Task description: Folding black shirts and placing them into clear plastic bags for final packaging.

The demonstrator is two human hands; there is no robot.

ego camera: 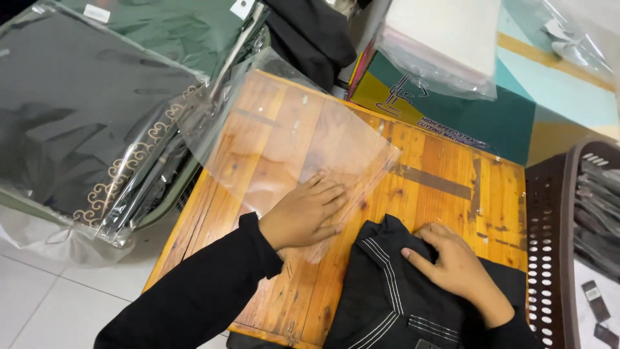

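Observation:
My left hand lies flat with fingers spread on a clear plastic bag that rests on a small wooden table. My right hand presses down on a folded black garment with white stitching at the table's near edge, fingers curled into the cloth near its collar. Both arms wear black sleeves. The bag's far corner lifts off the table toward the left.
A stack of bagged dark garments sits to the left, one with a pale scroll trim. A brown perforated plastic basket stands at the right. A teal and yellow cardboard box and a bagged white item lie behind the table.

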